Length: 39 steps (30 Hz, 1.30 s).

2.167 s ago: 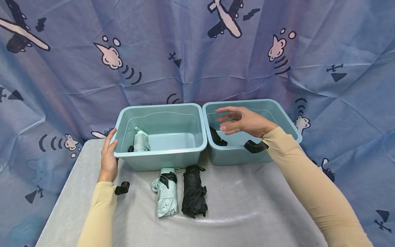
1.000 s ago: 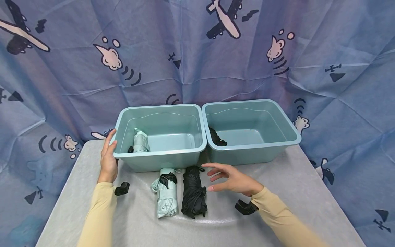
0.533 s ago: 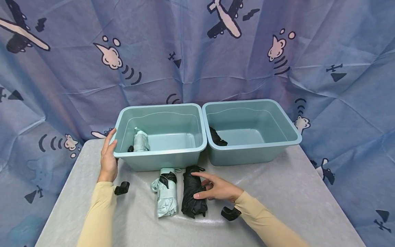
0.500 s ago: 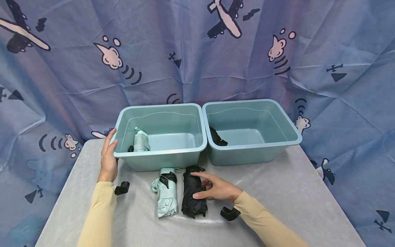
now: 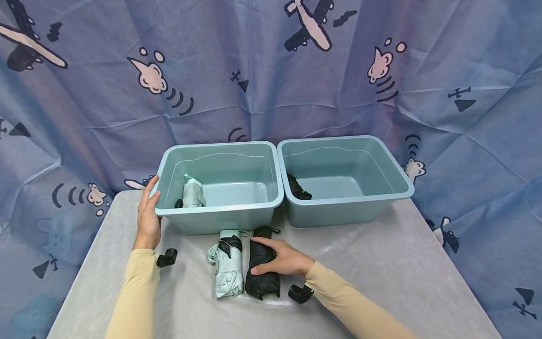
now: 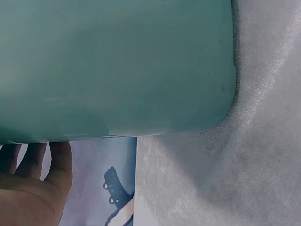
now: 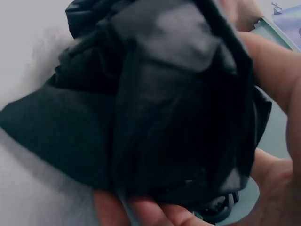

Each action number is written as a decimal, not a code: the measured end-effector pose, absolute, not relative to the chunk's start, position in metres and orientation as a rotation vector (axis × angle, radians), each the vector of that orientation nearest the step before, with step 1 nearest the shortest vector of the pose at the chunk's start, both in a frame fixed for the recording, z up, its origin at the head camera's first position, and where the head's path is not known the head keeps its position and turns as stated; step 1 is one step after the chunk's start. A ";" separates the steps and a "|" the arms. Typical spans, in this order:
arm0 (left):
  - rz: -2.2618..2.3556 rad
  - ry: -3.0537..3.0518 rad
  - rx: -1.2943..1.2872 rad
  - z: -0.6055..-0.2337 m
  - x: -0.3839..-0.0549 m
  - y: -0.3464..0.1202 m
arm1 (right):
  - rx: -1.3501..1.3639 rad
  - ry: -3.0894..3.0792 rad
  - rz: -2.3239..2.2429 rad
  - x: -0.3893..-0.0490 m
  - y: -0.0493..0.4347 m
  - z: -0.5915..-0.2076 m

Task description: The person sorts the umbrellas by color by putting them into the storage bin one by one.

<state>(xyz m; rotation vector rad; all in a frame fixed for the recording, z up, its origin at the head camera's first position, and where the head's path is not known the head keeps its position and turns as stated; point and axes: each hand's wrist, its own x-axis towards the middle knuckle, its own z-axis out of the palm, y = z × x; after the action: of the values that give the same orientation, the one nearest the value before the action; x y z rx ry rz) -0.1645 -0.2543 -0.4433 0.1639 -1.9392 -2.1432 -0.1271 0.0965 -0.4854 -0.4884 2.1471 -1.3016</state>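
A black folded umbrella (image 5: 260,280) lies on the table in front of the bins. My right hand (image 5: 288,259) grips it from the right side, thumb and fingers around its middle. Dark cloth of this umbrella (image 7: 178,108) fills the right wrist view, with fingertips (image 7: 150,212) showing beneath it. Just left lies a pale mint folded umbrella (image 5: 229,275), untouched by either hand. My left hand (image 5: 148,223) rests against the left end of the left bin (image 5: 220,214), its fingers fairly straight along the rim. The left wrist view shows those fingers (image 6: 59,162) partly hidden by the bin's wall.
Inside the left bin, a pale mint folded umbrella (image 5: 193,193) lies at the left end, a small black piece (image 5: 179,204) beside it. The right bin (image 5: 338,209) holds a black bundle (image 5: 298,189) at its left end. A patterned curtain (image 5: 254,70) hangs behind the table (image 5: 360,282).
My right hand has come down from over the right bin, moved left, and taken hold of the black umbrella, which has shifted slightly left. The left hand has stayed at the left bin.
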 end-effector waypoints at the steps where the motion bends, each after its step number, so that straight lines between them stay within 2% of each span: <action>1: -2.144 -1.938 0.163 -0.443 -0.164 -0.254 | -0.493 2.162 -1.283 -0.127 0.094 -0.485; 11: -2.144 -1.939 0.156 -0.444 -0.165 -0.255 | -0.447 2.270 -1.134 -0.126 0.075 -0.478; 21: -2.156 -1.925 0.156 -0.445 -0.165 -0.255 | -0.432 1.992 -1.500 -0.123 0.089 -0.488; 39: -2.147 -1.934 0.137 -0.443 -0.164 -0.256 | -0.566 1.701 -1.694 -0.101 0.115 -0.420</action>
<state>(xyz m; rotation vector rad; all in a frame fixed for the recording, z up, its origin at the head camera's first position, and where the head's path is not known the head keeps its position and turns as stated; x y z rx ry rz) -0.1645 -0.2555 -0.4431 0.1372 -1.9344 -2.1466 -0.1012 0.1147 -0.4199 -0.5658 1.7006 -1.6941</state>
